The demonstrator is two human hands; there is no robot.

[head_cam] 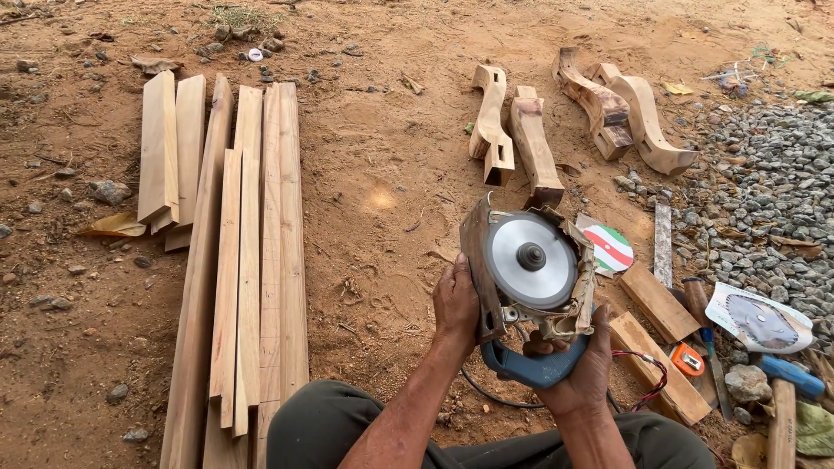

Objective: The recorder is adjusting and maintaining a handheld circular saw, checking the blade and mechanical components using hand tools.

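Several long pale wooden planks (239, 260) lie side by side on the sandy ground (382, 191), left of the person. Four curved carved wooden legs (565, 117) lie farther off. Nearest, a battered blue-handled circular saw (530, 278) is raised, left hand (455, 304) gripping its base plate, right hand (578, 369) wrapped around its handle.

Long planks (248, 260) lie side by side on the dirt at left. Four carved wooden legs (539, 139) rest far right, beside grey gravel (764, 191). An orange tape measure (686, 359) sits near right among short wood blocks (656, 300).
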